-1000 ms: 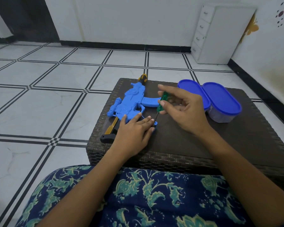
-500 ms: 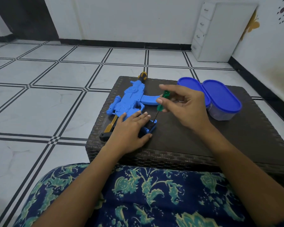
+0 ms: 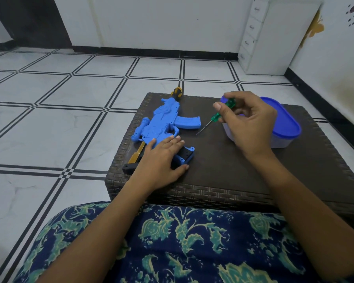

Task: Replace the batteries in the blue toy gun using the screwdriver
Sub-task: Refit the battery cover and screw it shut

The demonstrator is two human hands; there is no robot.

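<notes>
We've lifted the screwdriver (image 3: 215,117) off the gun (image 3: 161,123) — right hand (image 3: 251,123) pinching its handle.
Left hand (image 3: 161,160) flat on the gun, fingers straight.

A low dark brown woven table (image 3: 223,160) is set on a white tiled floor (image 3: 70,119). The blue toy gun (image 3: 161,123) is laid flat on its left part, with a yellow-and-black piece (image 3: 177,91) seen at the far edge. A clear container (image 3: 284,127) with a blue lid is placed at the right.

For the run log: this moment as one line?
left hand flat on blue toy gun | right hand pinches screwdriver, tip clear of gun
</notes>
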